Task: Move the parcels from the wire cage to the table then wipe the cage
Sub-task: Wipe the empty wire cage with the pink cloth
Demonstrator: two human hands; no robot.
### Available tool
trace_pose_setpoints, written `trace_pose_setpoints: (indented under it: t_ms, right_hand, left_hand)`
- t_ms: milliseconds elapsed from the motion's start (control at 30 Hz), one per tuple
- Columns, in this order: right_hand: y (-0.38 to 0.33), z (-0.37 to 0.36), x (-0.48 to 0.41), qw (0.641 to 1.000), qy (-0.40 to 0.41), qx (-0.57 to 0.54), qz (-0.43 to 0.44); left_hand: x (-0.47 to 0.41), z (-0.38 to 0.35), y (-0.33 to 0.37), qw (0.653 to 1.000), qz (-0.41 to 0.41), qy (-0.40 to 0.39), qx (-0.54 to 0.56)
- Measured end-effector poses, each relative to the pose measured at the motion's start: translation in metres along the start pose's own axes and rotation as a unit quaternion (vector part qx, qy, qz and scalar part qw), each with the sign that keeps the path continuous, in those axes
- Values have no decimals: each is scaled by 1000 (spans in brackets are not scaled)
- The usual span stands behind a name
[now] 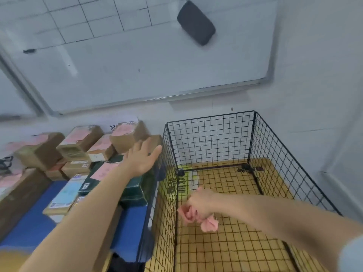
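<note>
Left hand (pixel 142 158) stretched out over the parcels (pixel 82 142), fingers (pixel 155 151) straight and spread, grasping nothing. The fingertips are right at the left wall of the wire cage (pixel 212 132); cannot tell if they touch it. Parcels are stacked on the blue counter (pixel 31 224), beneath and left of those fingers. Right hand (pixel 199 203) is inside the cage, fingers clenched round a pink cloth (pixel 209 224), just beside the same wall.
</note>
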State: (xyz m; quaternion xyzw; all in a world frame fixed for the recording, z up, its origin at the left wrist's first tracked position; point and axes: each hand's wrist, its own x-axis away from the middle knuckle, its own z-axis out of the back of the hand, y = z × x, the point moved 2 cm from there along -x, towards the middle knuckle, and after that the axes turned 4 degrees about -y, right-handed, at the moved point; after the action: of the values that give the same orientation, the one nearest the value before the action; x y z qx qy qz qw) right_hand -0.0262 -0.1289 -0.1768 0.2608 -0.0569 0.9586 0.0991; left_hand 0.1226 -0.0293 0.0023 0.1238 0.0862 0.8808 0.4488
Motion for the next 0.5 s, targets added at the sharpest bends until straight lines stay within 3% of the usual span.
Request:
trace_pose_setpoints:
  t_ms: [167, 300, 500]
  right_hand:
    - [33, 12, -5, 996, 23, -31, -74]
    - [62, 21, 7, 993, 34, 22, -114]
    - [113, 26, 40, 980, 11, 71, -186]
  left_hand:
    - [-46, 8, 26, 995, -72, 20, -63]
    - [-84, 2, 40, 988, -127, 19, -83]
    - [-126, -13, 82, 972, -232, 25, -31]
